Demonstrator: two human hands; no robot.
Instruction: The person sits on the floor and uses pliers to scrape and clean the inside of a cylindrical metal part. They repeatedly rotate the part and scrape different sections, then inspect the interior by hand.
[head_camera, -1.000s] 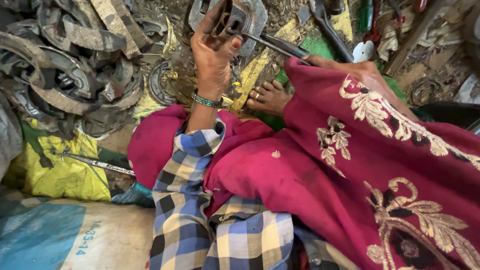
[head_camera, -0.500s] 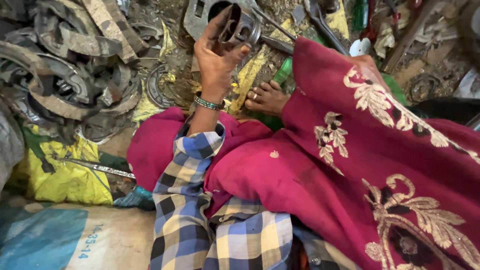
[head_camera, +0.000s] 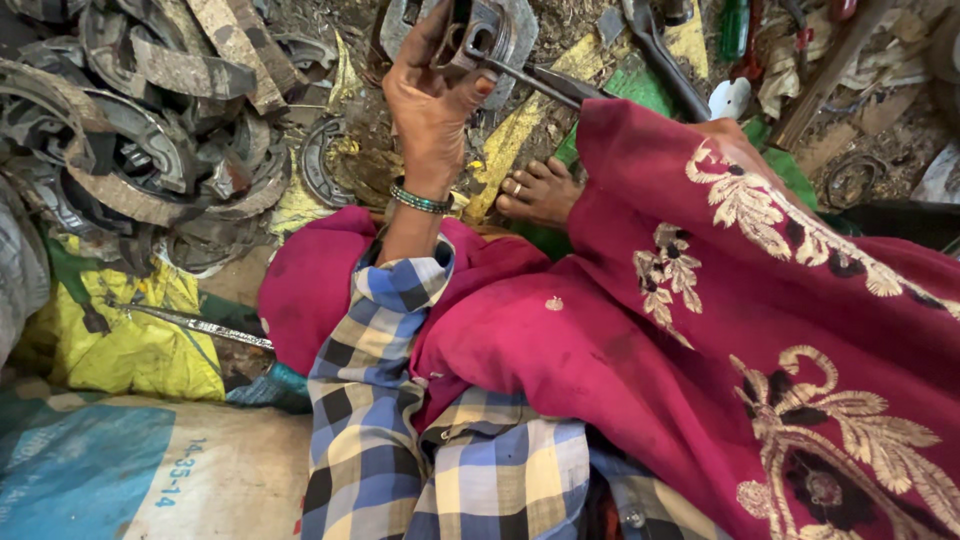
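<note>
Left hand (head_camera: 432, 95) grips metal cylinder (head_camera: 478, 38) (bore facing the camera).

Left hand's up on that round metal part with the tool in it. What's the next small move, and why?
Probably steady the round metal part and turn the tool a little. The left hand grips the part above the ground clutter, and the tool's tip sits inside its bore. The right hand is hidden under the red cloth, so its grip cannot be confirmed.
</note>
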